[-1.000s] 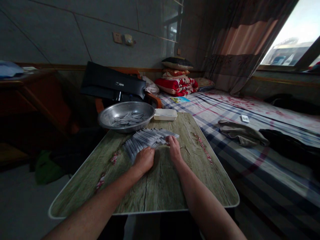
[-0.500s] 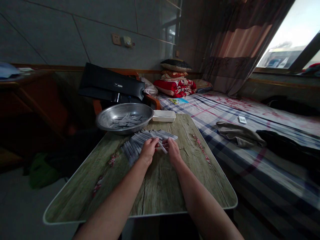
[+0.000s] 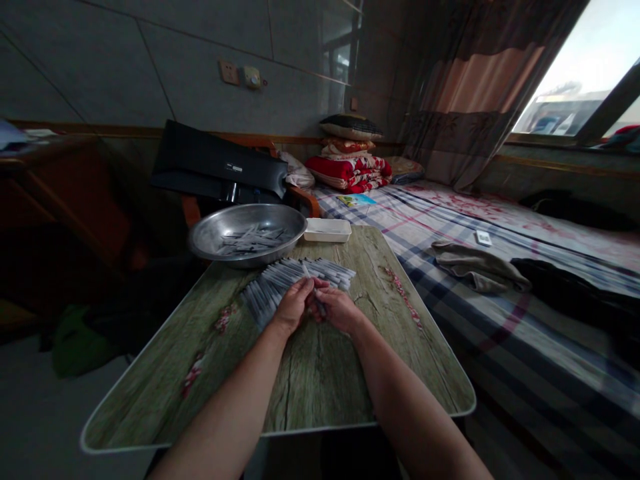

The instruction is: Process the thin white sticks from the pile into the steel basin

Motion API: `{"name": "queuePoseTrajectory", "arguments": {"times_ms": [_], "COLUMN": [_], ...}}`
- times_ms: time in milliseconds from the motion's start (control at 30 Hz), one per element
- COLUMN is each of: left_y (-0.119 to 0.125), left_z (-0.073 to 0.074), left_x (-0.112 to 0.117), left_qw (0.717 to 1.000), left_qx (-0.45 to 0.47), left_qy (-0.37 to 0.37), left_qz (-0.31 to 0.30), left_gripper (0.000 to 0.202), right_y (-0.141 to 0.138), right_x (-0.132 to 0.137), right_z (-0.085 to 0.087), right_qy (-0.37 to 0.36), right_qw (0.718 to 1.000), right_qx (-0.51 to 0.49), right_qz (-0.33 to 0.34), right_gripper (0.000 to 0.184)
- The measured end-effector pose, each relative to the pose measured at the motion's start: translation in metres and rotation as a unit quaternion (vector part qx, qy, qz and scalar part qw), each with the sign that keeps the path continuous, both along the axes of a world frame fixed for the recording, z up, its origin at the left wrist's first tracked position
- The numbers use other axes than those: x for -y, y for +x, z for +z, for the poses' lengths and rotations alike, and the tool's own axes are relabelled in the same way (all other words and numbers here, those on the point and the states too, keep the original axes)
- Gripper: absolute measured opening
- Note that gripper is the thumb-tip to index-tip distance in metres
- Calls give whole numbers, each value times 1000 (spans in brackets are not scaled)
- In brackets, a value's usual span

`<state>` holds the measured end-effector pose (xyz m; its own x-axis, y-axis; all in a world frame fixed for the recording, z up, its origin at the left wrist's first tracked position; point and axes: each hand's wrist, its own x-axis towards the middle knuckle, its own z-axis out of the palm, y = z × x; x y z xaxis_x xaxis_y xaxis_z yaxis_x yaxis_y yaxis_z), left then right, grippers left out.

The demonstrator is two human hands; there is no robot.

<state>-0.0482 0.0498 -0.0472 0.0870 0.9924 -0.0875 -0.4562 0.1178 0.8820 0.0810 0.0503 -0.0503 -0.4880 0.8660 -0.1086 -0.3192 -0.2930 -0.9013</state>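
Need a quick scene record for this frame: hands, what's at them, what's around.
left hand: at the near edge of the pile, fingers reaching toward right hand
right hand: close beside left hand
between hands: thin stick
pile: thin grey-white sticks, lying side by side
surface: wood-grain table
behind pile: steel bowl holding more sticks; white tray
beside table: plaid bed

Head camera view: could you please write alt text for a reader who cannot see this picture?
A bare left hand and bare right hand meet around a thin grey-white stick above a fanned pile of matching sticks on a wood-patterned table. A round steel bowl holding more sticks stands behind, beside a white rectangular tray.
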Motion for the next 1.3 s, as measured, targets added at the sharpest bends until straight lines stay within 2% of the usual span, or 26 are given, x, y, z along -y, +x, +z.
{"name": "queuePoseTrajectory", "arguments": {"times_ms": [67,200,567,867,967,1100,1200,1300], "left_y": [2,5,3,1,2,6,9,9], "left_z": [-4,-9,3,4,5,2,-2,-3], "left_x": [0,-4,-2,2,3,4,4,3], "left_qw": [999,994,990,991,990,994,995,994], "left_qx": [-26,-75,-103,-86,-86,-26,3,3], "left_qy": [16,73,91,95,106,95,89,92], "left_qz": [-14,18,35,33,41,45,49,52], "left_gripper": [39,48,42,40,40,40,39,39], "right_y": [-2,-5,-6,-6,-6,-5,-4,-4], "right_x": [-1,0,6,5,3,3,5,6], "right_z": [-2,-2,7,5,5,6,8,9], "right_qy": [-27,-76,-56,-37,-65,-111,-104,-100], "right_qw": [999,997,998,999,998,993,993,993], "right_qx": [-15,-11,14,29,13,0,-15,-16], "right_qz": [-6,-12,-3,-6,14,40,47,56], "right_gripper": [27,31,39,41,40,31,24,26]}}
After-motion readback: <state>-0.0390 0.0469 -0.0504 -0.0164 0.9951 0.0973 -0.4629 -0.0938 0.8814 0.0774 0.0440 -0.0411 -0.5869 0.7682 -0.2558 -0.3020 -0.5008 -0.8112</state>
